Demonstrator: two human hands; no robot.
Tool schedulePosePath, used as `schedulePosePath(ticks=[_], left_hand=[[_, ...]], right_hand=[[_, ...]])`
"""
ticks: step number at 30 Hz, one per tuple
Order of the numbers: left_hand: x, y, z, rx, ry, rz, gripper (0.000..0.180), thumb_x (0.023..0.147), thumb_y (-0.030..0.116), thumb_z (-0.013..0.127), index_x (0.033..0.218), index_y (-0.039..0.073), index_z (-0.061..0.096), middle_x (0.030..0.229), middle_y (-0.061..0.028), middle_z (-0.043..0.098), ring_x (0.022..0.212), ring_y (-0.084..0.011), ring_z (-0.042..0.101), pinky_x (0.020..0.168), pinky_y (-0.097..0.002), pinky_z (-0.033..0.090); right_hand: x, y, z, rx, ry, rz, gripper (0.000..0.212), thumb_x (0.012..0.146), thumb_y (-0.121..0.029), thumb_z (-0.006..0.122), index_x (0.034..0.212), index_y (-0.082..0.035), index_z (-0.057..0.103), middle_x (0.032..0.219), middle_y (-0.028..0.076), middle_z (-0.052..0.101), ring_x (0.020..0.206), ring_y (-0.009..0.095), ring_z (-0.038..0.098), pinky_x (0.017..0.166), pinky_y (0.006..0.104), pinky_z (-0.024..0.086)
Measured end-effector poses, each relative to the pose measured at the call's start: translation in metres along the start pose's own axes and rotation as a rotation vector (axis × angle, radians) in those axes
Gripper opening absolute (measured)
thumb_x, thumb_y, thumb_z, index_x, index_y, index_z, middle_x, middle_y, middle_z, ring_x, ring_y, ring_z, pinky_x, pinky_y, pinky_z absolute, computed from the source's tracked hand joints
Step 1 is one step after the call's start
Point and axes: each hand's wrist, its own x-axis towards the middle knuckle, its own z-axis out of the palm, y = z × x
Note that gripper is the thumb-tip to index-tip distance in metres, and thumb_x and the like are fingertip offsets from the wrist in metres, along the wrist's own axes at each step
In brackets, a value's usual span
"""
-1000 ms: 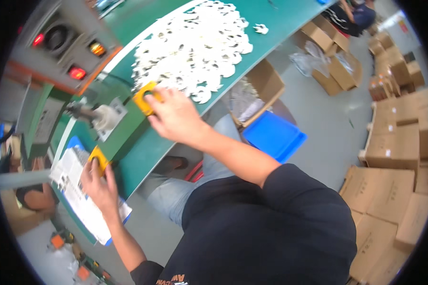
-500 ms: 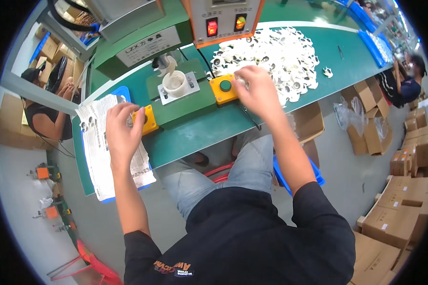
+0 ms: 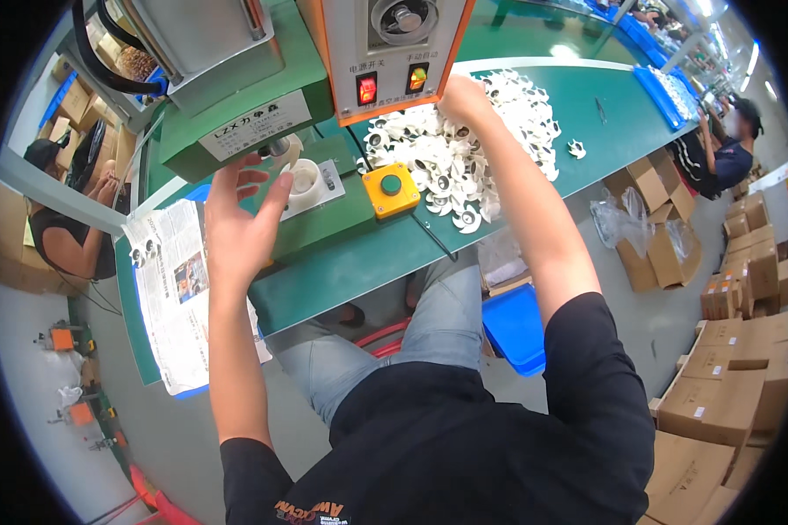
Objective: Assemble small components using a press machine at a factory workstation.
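A green bench press (image 3: pixel 237 131) stands at the left, with a white round cup-like fixture (image 3: pixel 304 185) on its base plate. My left hand (image 3: pixel 245 214) is beside this fixture under the press head, its fingers bent and apart, with no part visible in them. A pale curved piece (image 3: pixel 287 150) shows just above the cup. My right hand (image 3: pixel 466 101) reaches into the far side of a heap of white curved, finned parts (image 3: pixel 455 166); its fingers are hidden by the orange-edged control box (image 3: pixel 394 61) and the heap.
A yellow box with a green push button (image 3: pixel 391 188) sits right of the fixture. Newspaper (image 3: pixel 171 280) covers a blue tray at left. One loose white part (image 3: pixel 576 149) lies right of the heap. Cartons (image 3: pixel 718 394) stack at right; a blue bin (image 3: pixel 516 328) is below the table.
Both hands have left the yellow button boxes. My left hand has moved up and right to the cup fixture, and my right hand has moved away to the heap's far side.
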Motion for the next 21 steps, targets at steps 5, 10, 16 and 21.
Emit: schedulePosePath(ticks=[5,10,16,21], left_hand=[[0.007,-0.005,0.011,-0.013,-0.002,-0.053,0.050,0.086,0.023,0.085,0.125,-0.003,0.067,0.116,-0.0141,0.073,0.097,-0.0199,0.069,0.091,-0.0364,0.054],[0.026,-0.020,0.018,0.113,-0.013,-0.082,0.040,0.087,0.028,0.087,0.108,-0.003,0.072,0.083,-0.0036,0.070,0.077,-0.0087,0.060,0.073,-0.0259,0.047],[0.036,-0.025,0.026,-0.021,0.081,-0.113,0.048,0.084,0.037,0.090,0.112,0.000,0.077,0.090,-0.0024,0.073,0.083,-0.0101,0.063,0.082,-0.0253,0.048],[0.006,-0.025,0.028,0.400,-0.007,0.214,0.041,0.083,0.028,0.089,0.108,-0.001,0.075,0.091,-0.0070,0.071,0.087,-0.0151,0.066,0.084,-0.0302,0.052]], right_hand=[[-0.012,0.007,-0.001,0.309,-0.039,0.093,0.038,0.089,-0.012,0.061,0.125,-0.014,0.073,0.114,0.018,0.075,0.108,0.034,0.072,0.093,0.0489,0.056],[0.005,0.032,0.007,0.193,-0.005,-0.015,0.027,0.091,-0.023,0.064,0.107,-0.005,0.075,0.097,0.020,0.076,0.087,0.031,0.074,0.080,0.0411,0.057],[-0.027,-0.005,-0.040,0.433,-0.195,0.226,0.028,0.101,-0.023,0.058,0.111,0.000,0.071,0.091,0.023,0.075,0.080,0.038,0.075,0.074,0.0502,0.059],[-0.010,0.025,-0.005,0.360,0.163,0.035,0.043,0.098,-0.040,0.068,0.109,0.002,0.071,0.100,0.028,0.072,0.095,0.040,0.072,0.085,0.0521,0.056]])
